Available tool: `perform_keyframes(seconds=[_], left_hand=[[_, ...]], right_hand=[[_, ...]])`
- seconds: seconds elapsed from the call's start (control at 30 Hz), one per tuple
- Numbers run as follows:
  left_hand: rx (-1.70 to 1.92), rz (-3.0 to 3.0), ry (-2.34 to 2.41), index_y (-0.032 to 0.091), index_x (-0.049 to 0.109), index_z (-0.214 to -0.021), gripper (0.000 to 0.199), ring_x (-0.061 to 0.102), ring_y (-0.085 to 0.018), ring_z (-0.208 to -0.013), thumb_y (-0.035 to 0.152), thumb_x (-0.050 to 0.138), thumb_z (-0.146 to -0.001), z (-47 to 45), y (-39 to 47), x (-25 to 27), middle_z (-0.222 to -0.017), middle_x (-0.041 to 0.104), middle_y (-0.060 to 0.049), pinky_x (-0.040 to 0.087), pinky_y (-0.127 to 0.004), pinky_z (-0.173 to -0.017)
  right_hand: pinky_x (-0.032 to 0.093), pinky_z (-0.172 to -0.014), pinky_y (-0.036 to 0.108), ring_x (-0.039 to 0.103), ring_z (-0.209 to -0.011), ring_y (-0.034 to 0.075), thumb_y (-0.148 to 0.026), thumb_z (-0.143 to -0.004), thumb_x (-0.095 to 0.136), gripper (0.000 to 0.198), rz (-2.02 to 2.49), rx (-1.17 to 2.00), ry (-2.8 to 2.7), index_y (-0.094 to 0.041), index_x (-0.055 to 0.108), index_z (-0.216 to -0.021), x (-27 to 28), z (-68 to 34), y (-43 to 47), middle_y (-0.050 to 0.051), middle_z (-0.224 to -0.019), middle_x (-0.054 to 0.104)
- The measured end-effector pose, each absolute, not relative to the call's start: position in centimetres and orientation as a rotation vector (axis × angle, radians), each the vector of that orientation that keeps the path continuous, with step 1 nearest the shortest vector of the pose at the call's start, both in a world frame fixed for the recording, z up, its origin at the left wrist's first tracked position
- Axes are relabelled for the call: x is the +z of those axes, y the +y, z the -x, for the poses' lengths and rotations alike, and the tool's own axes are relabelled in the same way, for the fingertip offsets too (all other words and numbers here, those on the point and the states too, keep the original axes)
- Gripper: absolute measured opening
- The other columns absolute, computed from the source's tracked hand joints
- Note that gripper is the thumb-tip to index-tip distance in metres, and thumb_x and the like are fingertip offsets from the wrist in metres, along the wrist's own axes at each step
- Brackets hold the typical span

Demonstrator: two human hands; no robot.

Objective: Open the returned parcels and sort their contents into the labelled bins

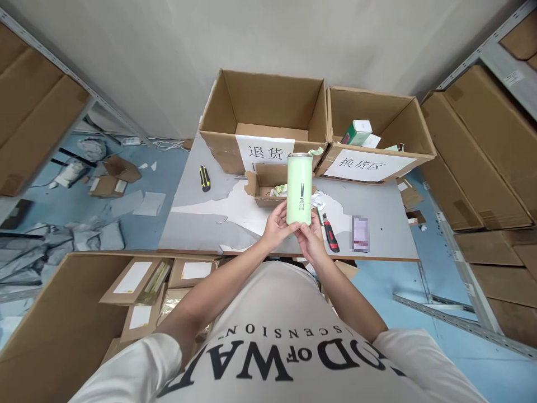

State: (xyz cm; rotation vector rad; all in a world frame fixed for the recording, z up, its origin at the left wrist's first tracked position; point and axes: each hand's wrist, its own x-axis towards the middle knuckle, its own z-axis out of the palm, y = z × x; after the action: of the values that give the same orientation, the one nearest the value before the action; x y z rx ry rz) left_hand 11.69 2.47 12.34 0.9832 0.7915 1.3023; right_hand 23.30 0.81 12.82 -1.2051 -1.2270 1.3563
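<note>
A light green tumbler (299, 190) with a metal rim and dark lettering stands upright above the table, held between my two hands. My left hand (277, 225) grips its lower left side, thumb across the base. On the lower right, my right hand (311, 238) supports the bottom, its fingers partly hidden behind the tumbler. A green loop or strap shows at the top right of the tumbler. Just behind it sits a small opened carton (268, 182) with some patterned paper or packaging inside. A red and black utility knife (330, 233) lies to the right of my right hand.
Two large cardboard boxes with paper signs, one at the left (264, 106) and one at the right (377, 109), stand along the table's back. A yellow and black utility knife (205, 178) and a blurred purple item (359, 234) lie on the table (197, 229). Packed cartons (134, 280) fill a big box below left.
</note>
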Motion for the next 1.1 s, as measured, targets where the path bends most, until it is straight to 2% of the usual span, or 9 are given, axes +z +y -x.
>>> perform_keyframes(seconds=[0.23, 0.3, 0.37, 0.5, 0.63, 0.73, 0.8, 0.93, 1.1], left_hand=[[1.303, -0.921, 0.779, 0.021, 0.048, -0.135, 0.081, 0.055, -0.03, -0.124, 0.036, 0.084, -0.064, -10.6, 2.2, 10.8, -0.135, 0.057, -0.014, 0.045, -0.045, -0.102], [1.289, -0.92, 0.793, 0.021, 0.049, -0.134, 0.081, 0.053, -0.029, -0.125, 0.035, 0.085, -0.062, -10.5, 1.9, 10.3, -0.135, 0.056, -0.013, 0.044, -0.045, -0.104], [1.285, -0.918, 0.811, 0.022, 0.05, -0.133, 0.081, 0.052, -0.029, -0.126, 0.035, 0.085, -0.061, -10.4, 1.5, 9.9, -0.136, 0.055, -0.013, 0.042, -0.045, -0.105], [1.285, -0.924, 0.848, 0.022, 0.05, -0.132, 0.082, 0.052, -0.028, -0.126, 0.035, 0.086, -0.059, -10.6, 0.9, 9.4, -0.136, 0.055, -0.012, 0.042, -0.044, -0.106], [1.281, -0.91, 0.892, 0.022, 0.05, -0.13, 0.086, 0.052, -0.029, -0.125, 0.036, 0.088, -0.054, -11.0, 0.7, 9.7, -0.135, 0.054, -0.013, 0.043, -0.045, -0.104], [1.314, -0.818, 0.872, 0.023, 0.05, -0.128, 0.09, 0.049, -0.03, -0.128, 0.037, 0.09, -0.049, -11.1, 0.7, 10.2, -0.136, 0.053, -0.012, 0.042, -0.046, -0.105], [1.261, -0.662, 0.811, 0.024, 0.049, -0.127, 0.083, 0.051, -0.032, -0.127, 0.05, 0.084, -0.057, -10.9, 0.7, 10.7, -0.136, 0.053, -0.012, 0.044, -0.049, -0.103], [0.968, -0.328, 0.64, 0.019, 0.052, -0.126, 0.077, 0.056, -0.035, -0.121, 0.077, 0.045, -0.077, -10.5, 0.7, 11.9, -0.13, 0.058, -0.016, 0.044, -0.054, -0.102], [0.912, -0.252, 0.594, 0.014, 0.054, -0.122, 0.061, 0.056, -0.03, -0.123, 0.061, 0.054, -0.083, -10.9, 0.9, 12.5, -0.128, 0.06, -0.017, 0.039, -0.043, -0.111]], right_hand=[[0.05, -0.089, 0.045, 0.053, -0.113, 0.026, -0.056, -0.081, 0.062, 0.052, 1.259, 1.117, -1.28, -0.028, 0.05, -0.123, 15.1, -27.8, 4.7, 0.007, -0.127, 0.054], [0.047, -0.091, 0.045, 0.05, -0.117, 0.027, -0.06, -0.076, 0.064, 0.059, 1.302, 0.71, -1.457, -0.028, 0.049, -0.123, 18.1, -29.7, 7.8, 0.008, -0.13, 0.051], [0.044, -0.092, 0.044, 0.049, -0.117, 0.029, -0.06, -0.075, 0.064, 0.052, 1.252, 0.568, -1.735, -0.026, 0.054, -0.114, 21.5, -30.7, 11.2, 0.008, -0.125, 0.055], [0.046, -0.078, 0.036, 0.058, -0.09, 0.024, -0.058, -0.073, 0.07, 0.039, 1.138, 0.974, -2.247, -0.022, 0.059, -0.085, 26.1, -29.9, 16.3, 0.004, -0.087, 0.065], [0.046, -0.064, 0.031, 0.055, -0.069, 0.017, -0.051, -0.069, 0.077, 0.037, 1.058, 1.342, -2.285, -0.022, 0.056, -0.076, 26.2, -28.2, 18.3, 0.0, -0.068, 0.061], [0.045, -0.058, 0.029, 0.053, -0.064, 0.014, -0.049, -0.069, 0.077, 0.036, 1.002, 1.466, -2.179, -0.022, 0.055, -0.077, 25.7, -28.0, 18.9, -0.001, -0.066, 0.059], [0.045, -0.057, 0.028, 0.053, -0.065, 0.014, -0.048, -0.069, 0.078, 0.036, 0.989, 1.491, -2.104, -0.021, 0.056, -0.079, 25.6, -28.4, 19.2, -0.001, -0.068, 0.059], [0.045, -0.059, 0.027, 0.055, -0.069, 0.013, -0.045, -0.066, 0.08, 0.039, 0.912, 1.533, -1.996, -0.02, 0.056, -0.084, 25.6, -29.1, 19.8, 0.0, -0.078, 0.061], [0.046, -0.064, 0.027, 0.058, -0.078, 0.015, -0.05, -0.062, 0.08, 0.046, 0.786, 1.603, -1.897, -0.02, 0.057, -0.089, 24.1, -29.7, 20.3, 0.001, -0.088, 0.065]])
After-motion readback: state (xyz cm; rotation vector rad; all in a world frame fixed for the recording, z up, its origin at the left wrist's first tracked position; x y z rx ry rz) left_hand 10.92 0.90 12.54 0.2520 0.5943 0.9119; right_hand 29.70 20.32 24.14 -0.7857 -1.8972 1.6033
